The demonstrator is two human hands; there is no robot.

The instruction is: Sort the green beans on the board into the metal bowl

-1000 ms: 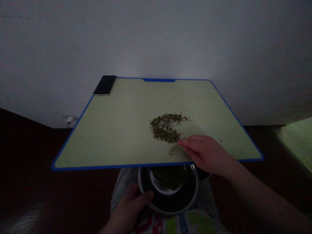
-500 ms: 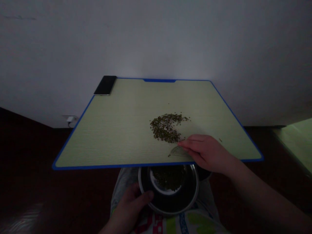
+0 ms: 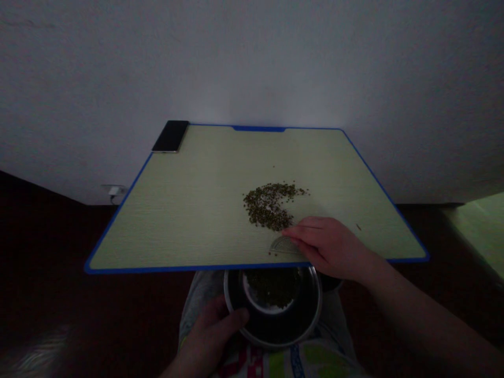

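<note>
From the head view, the right hand (image 3: 328,248) presses its close-together fingers on a clear protractor (image 3: 284,245), just below the mung beans (image 3: 268,207) on the board (image 3: 189,226). Below the board, the left hand (image 3: 212,333) curls its fingers on a steel bowl (image 3: 275,340).

Seeds (image 3: 268,207) too small to identify; steel bowl (image 3: 275,336) partly hidden behind board (image 3: 189,231)

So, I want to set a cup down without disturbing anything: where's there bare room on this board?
The widest free patch is the left half of the green board, between the phone and the pile of small green seeds. A narrower strip runs along the far edge, above the seeds. It's crowded at the near right, around the right hand and clear plastic protractor, above the steel bowl.
</note>
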